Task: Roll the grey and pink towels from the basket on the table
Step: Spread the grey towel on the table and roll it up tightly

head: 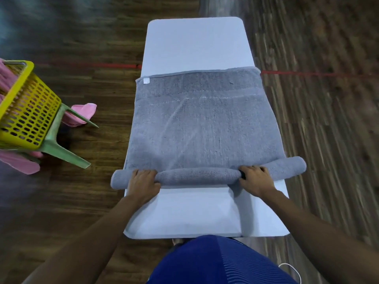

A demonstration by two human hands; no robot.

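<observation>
Grey towel (205, 124): near end rolled; your left hand (143, 181) and right hand (254, 179) grip it; next, roll far

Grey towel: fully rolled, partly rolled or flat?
Partly rolled: the grey towel has a roll at its near edge, gripped by the left hand and right hand; the rest lies flat on the table.

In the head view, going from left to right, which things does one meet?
The basket → left hand → right hand → the right end of the rolled towel.
</observation>
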